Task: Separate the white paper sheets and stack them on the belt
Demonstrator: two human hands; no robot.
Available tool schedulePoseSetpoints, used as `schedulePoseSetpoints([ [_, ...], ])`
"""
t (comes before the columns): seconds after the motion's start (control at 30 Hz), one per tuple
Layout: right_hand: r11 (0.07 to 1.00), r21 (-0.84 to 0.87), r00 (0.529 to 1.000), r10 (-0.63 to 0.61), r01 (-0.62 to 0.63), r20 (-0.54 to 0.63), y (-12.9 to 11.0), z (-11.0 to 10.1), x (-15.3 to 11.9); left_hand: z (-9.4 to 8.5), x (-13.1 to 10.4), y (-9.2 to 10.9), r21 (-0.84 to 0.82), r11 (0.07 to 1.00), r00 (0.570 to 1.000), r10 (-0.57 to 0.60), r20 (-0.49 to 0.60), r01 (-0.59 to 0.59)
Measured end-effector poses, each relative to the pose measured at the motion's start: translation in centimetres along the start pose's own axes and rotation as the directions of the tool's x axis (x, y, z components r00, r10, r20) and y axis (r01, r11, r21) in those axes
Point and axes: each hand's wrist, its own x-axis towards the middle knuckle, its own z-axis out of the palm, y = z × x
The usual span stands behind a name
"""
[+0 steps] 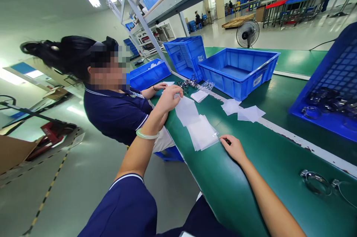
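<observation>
My left hand [169, 99], a pale green bangle at its wrist, is closed at the top edge of a thin translucent plastic bag [187, 111]. That bag's lower end overlaps a loose stack of similar bags [202, 133] lying on the green table. Beside the stack's right corner is my right hand [233, 148], low over the tabletop with fingers curled together; what they pinch, if anything, is too small to make out. Two more flat bags [251, 113] lie farther back, and a folded white pile [199, 96] sits near several metal clamps [191, 82].
A co-worker [117, 106] sits close on the left, one hand [160, 86] at the table. Blue crates [237, 80] line the back. On the right, a tilted blue crate [315, 95] holds metal ring clamps; more clamps [316, 183] lie on the green table [223, 192].
</observation>
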Motion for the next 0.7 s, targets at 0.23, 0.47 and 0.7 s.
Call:
schedulePoseSetpoints([
  [0.23, 0.998, -0.043, 0.999, 0.040, -0.040, 0.015, 0.2, -0.2, 0.0, 2.7, 2.2, -1.9, -0.060, 0.998, 0.947, 0.043, 0.319, -0.025],
  [0.47, 0.997, -0.058, 0.999, 0.046, -0.045, 0.015, 0.2, -0.4, 0.0, 7.1, 2.6, 1.1, -0.273, 0.962, 0.882, 0.107, 0.458, 0.025],
  [0.7, 0.992, -0.057, 0.994, 0.110, -0.108, 0.029, 0.6, -0.6, 0.1, 7.7, 1.1, 1.8, -0.407, 0.914, 0.917, 0.158, 0.365, 0.005],
])
